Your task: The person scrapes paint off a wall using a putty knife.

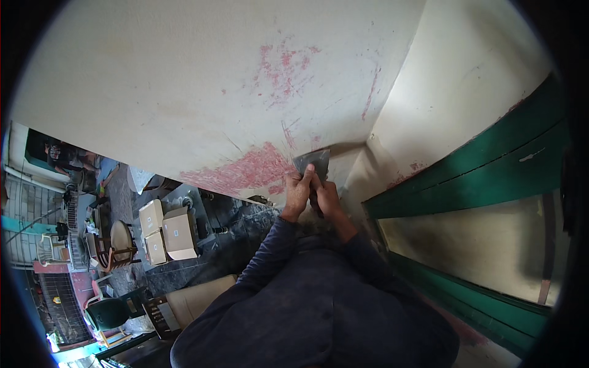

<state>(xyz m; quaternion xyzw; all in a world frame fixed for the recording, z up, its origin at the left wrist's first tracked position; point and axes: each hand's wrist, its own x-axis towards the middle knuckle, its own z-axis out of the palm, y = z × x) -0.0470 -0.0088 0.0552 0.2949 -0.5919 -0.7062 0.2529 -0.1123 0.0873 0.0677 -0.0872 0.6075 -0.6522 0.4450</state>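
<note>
Both of my hands are on a broad-bladed paint scraper [318, 159], low on a cream painted wall [175, 87]. My left hand [298, 193] grips it from the left, with a thumb lying up along the blade. Around the handle closes my right hand [328, 198], pressed against the left one; most of the handle is hidden. The blade's far edge lies at the wall surface, just right of a large scraped patch [248, 168] where reddish undercoat shows. Higher up is a smaller scraped patch [286, 64] with thin scratches around it.
An inside wall corner [368, 138] and a green wooden frame [460, 181] stand close on my right. Cardboard boxes [179, 234], a wooden chair [120, 239], a green chair [108, 315] and a cushioned seat [202, 294] are to the left. Another person [69, 158] is far left.
</note>
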